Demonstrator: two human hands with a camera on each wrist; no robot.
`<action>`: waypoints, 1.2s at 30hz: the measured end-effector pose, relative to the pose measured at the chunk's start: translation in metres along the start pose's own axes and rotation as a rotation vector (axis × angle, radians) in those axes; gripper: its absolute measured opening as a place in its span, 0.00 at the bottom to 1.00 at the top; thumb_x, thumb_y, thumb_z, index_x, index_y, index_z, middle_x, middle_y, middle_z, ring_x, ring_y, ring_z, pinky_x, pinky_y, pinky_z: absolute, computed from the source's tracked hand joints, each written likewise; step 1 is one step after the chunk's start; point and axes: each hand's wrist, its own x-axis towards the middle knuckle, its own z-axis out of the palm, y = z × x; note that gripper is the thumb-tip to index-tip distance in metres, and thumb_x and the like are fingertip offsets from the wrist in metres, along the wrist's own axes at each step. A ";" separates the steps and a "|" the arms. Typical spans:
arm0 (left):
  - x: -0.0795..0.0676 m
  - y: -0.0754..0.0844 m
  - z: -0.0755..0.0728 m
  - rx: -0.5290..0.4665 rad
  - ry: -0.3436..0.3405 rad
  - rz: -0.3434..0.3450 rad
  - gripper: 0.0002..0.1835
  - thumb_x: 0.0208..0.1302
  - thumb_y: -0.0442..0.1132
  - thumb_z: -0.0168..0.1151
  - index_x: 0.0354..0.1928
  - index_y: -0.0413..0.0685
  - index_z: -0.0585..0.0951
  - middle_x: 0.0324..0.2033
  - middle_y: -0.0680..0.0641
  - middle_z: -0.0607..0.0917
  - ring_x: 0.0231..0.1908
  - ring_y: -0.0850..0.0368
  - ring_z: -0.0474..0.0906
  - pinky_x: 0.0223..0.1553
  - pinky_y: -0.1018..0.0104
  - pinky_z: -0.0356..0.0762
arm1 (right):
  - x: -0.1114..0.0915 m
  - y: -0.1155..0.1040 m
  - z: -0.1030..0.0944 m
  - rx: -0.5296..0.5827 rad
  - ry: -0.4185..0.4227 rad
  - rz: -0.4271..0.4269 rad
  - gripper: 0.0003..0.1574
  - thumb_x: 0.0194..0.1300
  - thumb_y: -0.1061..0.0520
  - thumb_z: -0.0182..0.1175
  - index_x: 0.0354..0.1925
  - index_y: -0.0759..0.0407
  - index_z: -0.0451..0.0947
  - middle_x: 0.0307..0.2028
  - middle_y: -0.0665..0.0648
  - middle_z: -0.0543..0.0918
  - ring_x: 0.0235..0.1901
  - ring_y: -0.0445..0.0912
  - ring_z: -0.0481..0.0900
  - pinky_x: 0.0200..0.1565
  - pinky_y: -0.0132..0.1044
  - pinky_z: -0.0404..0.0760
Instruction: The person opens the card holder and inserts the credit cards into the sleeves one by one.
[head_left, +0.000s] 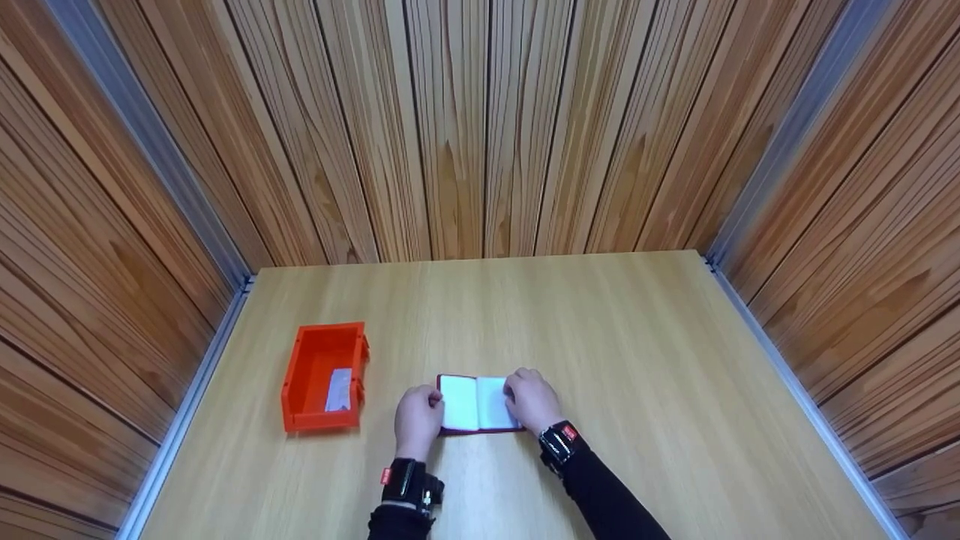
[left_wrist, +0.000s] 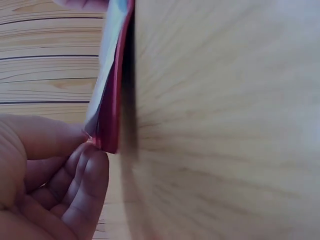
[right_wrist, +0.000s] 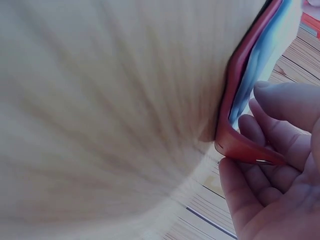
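Observation:
A small notebook with a dark red cover and pale pages lies open on the table, its spine line pointing away from me. At its left edge my left hand pinches the cover and page corner between thumb and fingers, as the left wrist view shows. My right hand is at the right edge. In the right wrist view, the thumb is by the pages and the curled fingers hold a bent red cover flap with a small slot. The undersides of the fingers are hidden in the head view.
An orange-red open bin stands to the left of my hands, holding a pale flat piece. Wood-plank walls and metal rails border the light wooden table.

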 end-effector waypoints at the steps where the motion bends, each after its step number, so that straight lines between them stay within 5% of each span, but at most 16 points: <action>1: 0.001 0.002 -0.002 -0.004 0.007 -0.005 0.03 0.53 0.27 0.67 0.29 0.40 0.84 0.27 0.48 0.80 0.33 0.49 0.78 0.39 0.54 0.75 | 0.000 0.000 0.000 -0.002 0.004 -0.004 0.09 0.52 0.62 0.72 0.31 0.59 0.80 0.33 0.55 0.79 0.36 0.51 0.76 0.41 0.46 0.79; 15: 0.017 0.012 -0.053 -0.002 0.001 -0.070 0.05 0.62 0.31 0.66 0.39 0.40 0.86 0.34 0.45 0.83 0.38 0.48 0.78 0.44 0.52 0.78 | -0.001 -0.001 0.000 0.001 0.014 -0.004 0.09 0.52 0.62 0.72 0.31 0.60 0.81 0.33 0.56 0.79 0.36 0.52 0.76 0.40 0.46 0.79; 23: 0.026 -0.002 -0.091 0.047 0.156 0.039 0.05 0.60 0.28 0.64 0.37 0.35 0.85 0.34 0.39 0.83 0.38 0.41 0.79 0.43 0.49 0.77 | -0.001 0.000 0.000 -0.007 0.019 -0.012 0.10 0.52 0.61 0.73 0.31 0.59 0.80 0.32 0.55 0.78 0.35 0.51 0.76 0.39 0.45 0.79; 36: 0.038 -0.036 -0.132 0.085 0.192 -0.040 0.05 0.63 0.28 0.61 0.37 0.32 0.83 0.33 0.36 0.82 0.38 0.39 0.77 0.43 0.47 0.74 | 0.000 0.001 0.003 -0.015 0.022 -0.018 0.09 0.52 0.61 0.72 0.30 0.59 0.80 0.33 0.55 0.78 0.37 0.52 0.76 0.40 0.45 0.79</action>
